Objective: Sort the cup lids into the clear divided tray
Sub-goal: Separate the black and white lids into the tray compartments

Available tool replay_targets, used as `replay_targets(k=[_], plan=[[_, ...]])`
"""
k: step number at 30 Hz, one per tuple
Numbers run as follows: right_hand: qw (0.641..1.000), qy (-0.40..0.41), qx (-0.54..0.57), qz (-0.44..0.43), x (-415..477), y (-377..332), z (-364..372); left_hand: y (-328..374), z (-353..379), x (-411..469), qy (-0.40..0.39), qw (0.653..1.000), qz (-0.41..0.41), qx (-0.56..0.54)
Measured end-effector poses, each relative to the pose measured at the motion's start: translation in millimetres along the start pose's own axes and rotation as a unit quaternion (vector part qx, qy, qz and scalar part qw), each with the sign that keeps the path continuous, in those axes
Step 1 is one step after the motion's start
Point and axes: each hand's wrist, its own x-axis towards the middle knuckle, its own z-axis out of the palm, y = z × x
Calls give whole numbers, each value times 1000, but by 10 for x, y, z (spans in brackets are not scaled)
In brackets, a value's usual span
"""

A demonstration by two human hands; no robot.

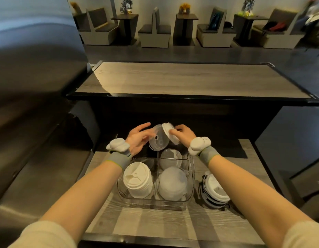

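The clear divided tray (191, 178) stands on the wooden counter in front of me. Its near-left compartment holds a stack of white lids (137, 179), its near-right one a stack of frosted dome lids (173, 183), and its far-right one clear lids (170, 156). Above the tray's far edge, my left hand (138, 138) grips a clear lid (157, 140). My right hand (183, 134) holds a white lid (170, 134) tilted on edge, touching the clear one. The far-left compartment is mostly hidden behind my left wrist.
A mixed stack of white and dark lids (215, 191) sits on the counter right of the tray. A raised wooden bar top (182, 81) lies beyond. A steel surface (30, 122) flanks the left. Booth seats and tables stand at the back.
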Motion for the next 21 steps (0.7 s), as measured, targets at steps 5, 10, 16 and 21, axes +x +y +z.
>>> replay_targets(k=[5, 10, 16, 21], plan=[[976, -70, -206, -4, 69, 108, 4, 51, -170, 180, 88, 995, 10, -40], [911, -107, -394, -51, 105, 193, 116, 83, -228, 195, 135, 989, 10, -58], [980, -91, -163, -72, 45, 97, 48, 45, -29, 87, 110, 992, -30, -54], [991, -101, 13, -85, -179, 116, -67, -63, 199, -92, 77, 995, -70, -11]])
